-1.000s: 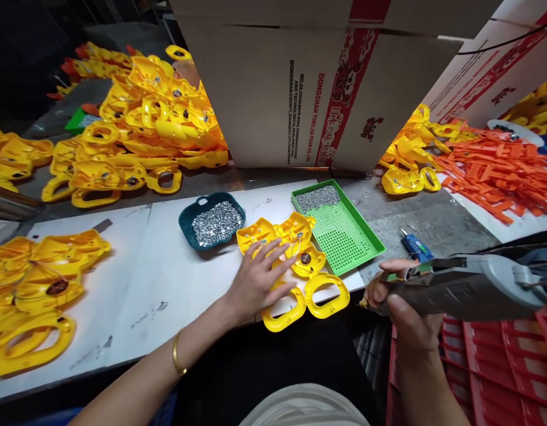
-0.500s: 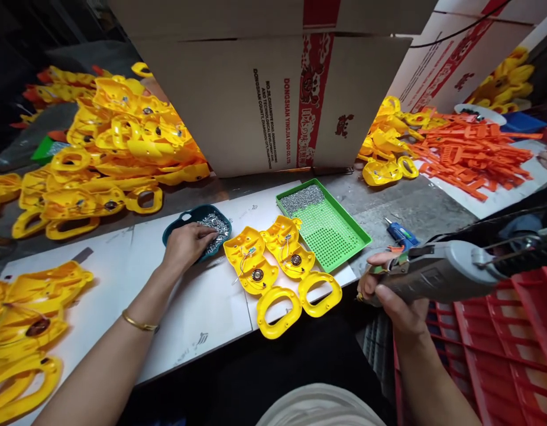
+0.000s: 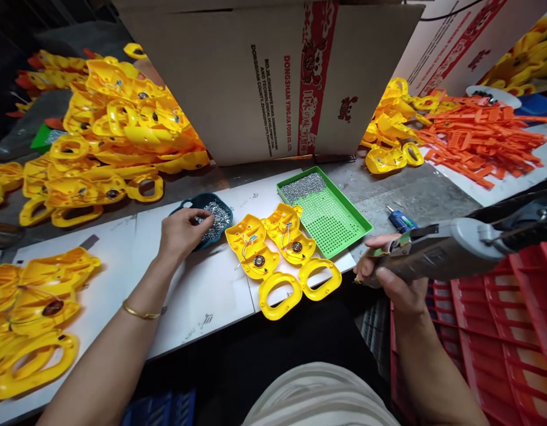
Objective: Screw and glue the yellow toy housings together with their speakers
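Observation:
My left hand (image 3: pixel 184 232) is at the dark teal bowl (image 3: pixel 194 200), thumb and fingers pinched together over small silvery screws (image 3: pixel 220 216). What lies between the fingertips is too small to make out. In my right hand (image 3: pixel 400 287) is a grey power screwdriver (image 3: pixel 446 251), held off the table's right front edge; its tip is hard to see. Between the hands two yellow plastic toy halves lie open side by side, the left half (image 3: pixel 246 236) and the right half (image 3: pixel 284 228). Each has a round speaker, wires and a ring handle.
A green perforated tray (image 3: pixel 344 222) with screws stands behind the halves. Beyond it rises a cardboard box (image 3: pixel 220 89). Yellow parts pile up left (image 3: pixel 135 127), orange parts (image 3: pixel 486 139) right. A blue tool (image 3: pixel 401 220) lies near the screwdriver; red crates (image 3: pixel 490 331) stand below.
The view has tipped downward, so the table's things sit higher in the picture. My left hand has drawn back slightly among the screws, still pinched. The right hand keeps its hold on the screwdriver.

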Demonstrator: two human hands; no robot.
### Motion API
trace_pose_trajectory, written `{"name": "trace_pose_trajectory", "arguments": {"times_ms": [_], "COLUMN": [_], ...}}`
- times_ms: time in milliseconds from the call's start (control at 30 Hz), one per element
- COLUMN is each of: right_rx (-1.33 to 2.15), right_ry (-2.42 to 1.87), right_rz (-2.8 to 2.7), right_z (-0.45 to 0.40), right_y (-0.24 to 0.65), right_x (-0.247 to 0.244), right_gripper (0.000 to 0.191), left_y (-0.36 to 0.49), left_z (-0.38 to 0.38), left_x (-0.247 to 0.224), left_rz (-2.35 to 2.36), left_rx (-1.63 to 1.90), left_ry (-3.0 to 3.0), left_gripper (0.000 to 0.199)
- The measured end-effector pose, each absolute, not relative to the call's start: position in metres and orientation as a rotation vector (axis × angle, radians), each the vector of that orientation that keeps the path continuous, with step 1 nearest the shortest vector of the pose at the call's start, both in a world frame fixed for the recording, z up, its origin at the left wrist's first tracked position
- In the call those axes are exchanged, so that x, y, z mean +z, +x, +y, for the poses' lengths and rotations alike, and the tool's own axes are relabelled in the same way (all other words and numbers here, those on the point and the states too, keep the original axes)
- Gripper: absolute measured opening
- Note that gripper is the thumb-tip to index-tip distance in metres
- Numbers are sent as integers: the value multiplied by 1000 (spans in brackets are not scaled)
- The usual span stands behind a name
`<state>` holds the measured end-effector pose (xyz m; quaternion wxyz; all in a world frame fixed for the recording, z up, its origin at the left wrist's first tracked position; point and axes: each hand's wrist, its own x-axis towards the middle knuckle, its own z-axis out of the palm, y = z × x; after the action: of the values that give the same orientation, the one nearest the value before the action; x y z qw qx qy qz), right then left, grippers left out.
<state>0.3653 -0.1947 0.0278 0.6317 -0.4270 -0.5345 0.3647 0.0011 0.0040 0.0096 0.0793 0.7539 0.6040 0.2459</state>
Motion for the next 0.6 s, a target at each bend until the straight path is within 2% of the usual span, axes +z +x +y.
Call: {"name": "trace_pose_trajectory", "arguments": {"times_ms": [67,300,600], "right_rx": [829,785,896], "right_ry": [-991,-829,-746], "right_rz": [-1153,-1061,-1207], "right_z": [-192,-178,-182], "right_y": [364,334,300], "right_x": [30,53,54], "right_gripper": [33,24,24], "left_y": [18,113,132], "left_z": [-29,-164,-184], "left_x": [18,-1,-11], "left_rz": [1606,1071,1131], "left_rx": [962,941,853], "left_ry": [2237,2106,1997], "left_gripper": [17,4,3]}}
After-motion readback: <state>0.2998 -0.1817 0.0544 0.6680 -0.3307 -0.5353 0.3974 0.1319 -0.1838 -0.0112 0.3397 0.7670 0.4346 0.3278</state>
